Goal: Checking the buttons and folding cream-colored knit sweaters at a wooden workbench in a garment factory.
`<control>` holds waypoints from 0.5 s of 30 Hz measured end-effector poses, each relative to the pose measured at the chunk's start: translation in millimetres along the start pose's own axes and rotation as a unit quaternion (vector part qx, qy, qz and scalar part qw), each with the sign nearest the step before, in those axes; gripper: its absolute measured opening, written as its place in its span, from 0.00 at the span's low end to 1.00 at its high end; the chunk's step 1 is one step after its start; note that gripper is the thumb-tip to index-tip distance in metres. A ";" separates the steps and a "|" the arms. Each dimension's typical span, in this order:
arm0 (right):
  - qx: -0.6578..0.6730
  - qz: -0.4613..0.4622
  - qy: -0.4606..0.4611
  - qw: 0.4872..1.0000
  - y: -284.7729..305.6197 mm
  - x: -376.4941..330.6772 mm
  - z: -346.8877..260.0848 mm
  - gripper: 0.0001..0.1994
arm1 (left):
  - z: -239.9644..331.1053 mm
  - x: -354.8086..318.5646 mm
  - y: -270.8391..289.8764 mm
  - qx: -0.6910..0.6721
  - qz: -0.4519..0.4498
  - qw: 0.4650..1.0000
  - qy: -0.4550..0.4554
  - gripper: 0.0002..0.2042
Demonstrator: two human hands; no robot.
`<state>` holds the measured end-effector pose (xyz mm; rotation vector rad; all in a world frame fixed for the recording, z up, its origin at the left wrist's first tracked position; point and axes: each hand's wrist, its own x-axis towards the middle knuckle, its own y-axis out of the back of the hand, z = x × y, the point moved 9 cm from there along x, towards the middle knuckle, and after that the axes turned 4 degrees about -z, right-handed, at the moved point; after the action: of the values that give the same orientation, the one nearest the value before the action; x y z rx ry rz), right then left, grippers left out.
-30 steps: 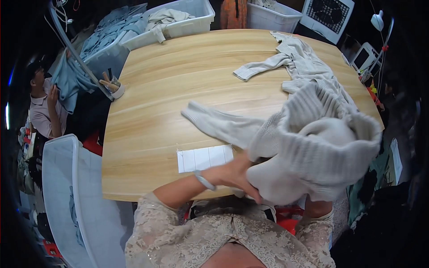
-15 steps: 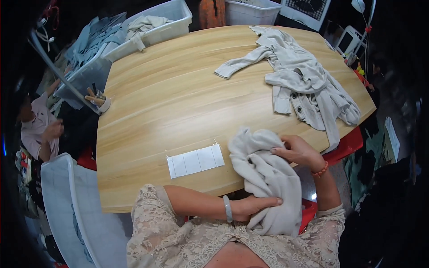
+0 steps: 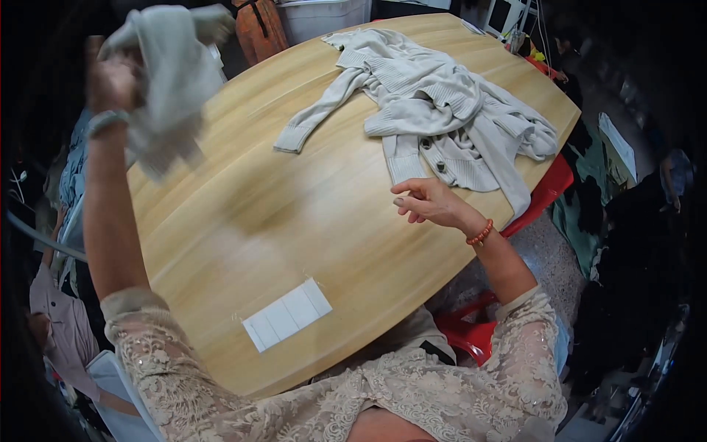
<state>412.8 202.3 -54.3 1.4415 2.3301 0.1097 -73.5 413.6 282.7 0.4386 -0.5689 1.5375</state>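
Observation:
At the upper left, my raised left hand (image 3: pixel 114 82) holds up a light grey knit garment (image 3: pixel 171 77). Both are smeared by motion, and the garment hangs over the far left of the table with its folds partly covering the fingers. My right hand (image 3: pixel 434 202) is held over the table with loosely bent fingers apart and nothing in them. Just beyond it lies a light grey knit cardigan (image 3: pixel 456 96), with dark buttons and ribbed cuffs, spread in loose folds. A white card strip (image 3: pixel 287 315) divided into panels lies on the near part of the table.
The wooden table (image 3: pixel 221 243) has curved edges. A red stool (image 3: pixel 471 331) stands at its near right side. Along the far edge are a white bin (image 3: pixel 324 18) and an orange bag (image 3: pixel 259 33). A person in a pale shirt (image 3: pixel 62 317) is at the left.
The garment has gone from my lap to the upper left with my left hand. My right hand has let go of it and moved over the table. The view has swung right.

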 end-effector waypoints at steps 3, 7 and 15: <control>0.009 0.094 0.020 0.995 41.4 -12.7 27.4 0.17 | 35.8 -26.0 -83.1 -0.145 0.115 0.981 -0.055 0.39; -0.201 0.287 0.099 0.931 103.9 -23.5 47.6 0.22 | -87.2 -74.3 -133.7 0.040 -0.122 0.992 -0.011 0.31; -0.390 0.467 0.023 0.793 244.6 44.2 67.7 0.36 | -255.1 -268.3 -298.3 0.422 -0.464 0.779 -0.013 0.41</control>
<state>626.8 345.4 -63.4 1.8896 1.0751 1.2103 254.8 351.0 -55.4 1.2156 0.3768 0.7140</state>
